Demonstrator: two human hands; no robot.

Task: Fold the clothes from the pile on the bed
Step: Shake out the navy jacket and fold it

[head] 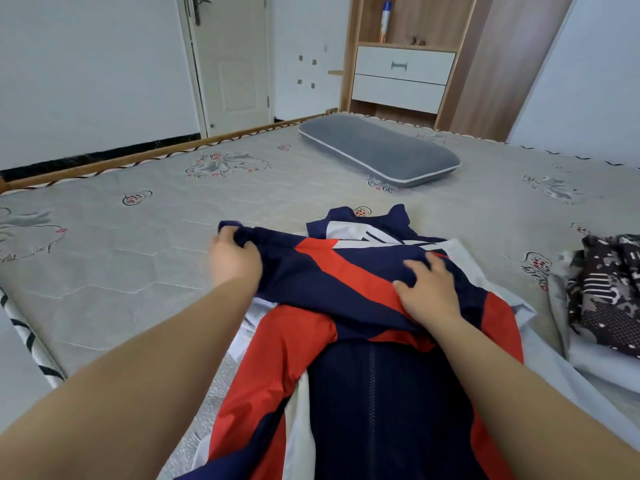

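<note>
A navy, red and white jacket (349, 278) lies spread on the bed in front of me, collar pointing away. One navy sleeve is drawn across its chest. My left hand (232, 258) grips the cuff end of that sleeve at the jacket's left side. My right hand (427, 291) lies flat on the sleeve near the right shoulder, fingers spread and pressing the fabric down. At the right edge sits a pile of clothes (606, 299), with a dark patterned garment on top of pale grey ones.
A grey pillow (377, 148) lies at the far side of the patterned mattress (145, 258). Beyond the bed stand a white door (232, 64) and a wooden cabinet with white drawers (405, 67). The bed's left edge (31, 341) runs near my left arm.
</note>
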